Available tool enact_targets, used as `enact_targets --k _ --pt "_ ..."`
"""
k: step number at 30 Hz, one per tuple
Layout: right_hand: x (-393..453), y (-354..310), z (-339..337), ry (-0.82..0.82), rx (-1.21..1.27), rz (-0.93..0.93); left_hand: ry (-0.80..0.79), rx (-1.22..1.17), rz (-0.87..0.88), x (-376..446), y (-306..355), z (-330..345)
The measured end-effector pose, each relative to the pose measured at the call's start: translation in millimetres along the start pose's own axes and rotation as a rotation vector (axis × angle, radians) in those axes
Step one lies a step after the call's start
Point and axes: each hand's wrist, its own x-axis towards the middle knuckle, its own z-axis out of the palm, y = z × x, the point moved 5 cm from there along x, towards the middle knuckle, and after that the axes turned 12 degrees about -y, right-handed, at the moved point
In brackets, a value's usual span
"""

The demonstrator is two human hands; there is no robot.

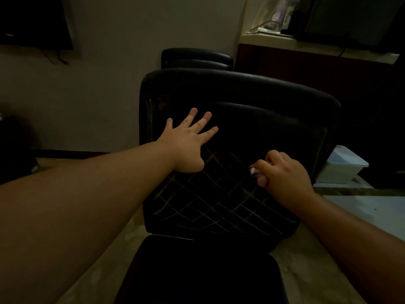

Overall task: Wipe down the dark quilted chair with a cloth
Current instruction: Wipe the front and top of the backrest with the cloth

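Note:
The dark quilted chair fills the middle of the view, its backrest stitched in a pale diamond pattern, its black seat below. My left hand lies flat against the upper left of the backrest with fingers spread. My right hand is curled round a small pale cloth and holds it against the right side of the quilted panel. Only a corner of the cloth shows past my fingers.
A second dark chair stands behind this one against the wall. A white lidded box sits low at the right. A counter with objects runs along the back right. A dark screen hangs upper left.

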Motion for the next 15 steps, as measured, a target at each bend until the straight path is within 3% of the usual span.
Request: enact_targets --k 4,11,15 --pt "-3.4 2.0 -0.6 -0.058 -0.013 0.051 0.000 -0.004 -0.014 1.2 -0.7 1.3" --pt "54.0 -36.5 -24.6 0.050 0.031 0.091 0.003 -0.015 0.004 -3.1 -5.6 -2.0" --pt "30.0 -33.4 -8.0 0.084 0.122 0.082 0.003 -0.011 0.017 -3.5 -6.8 -1.6"
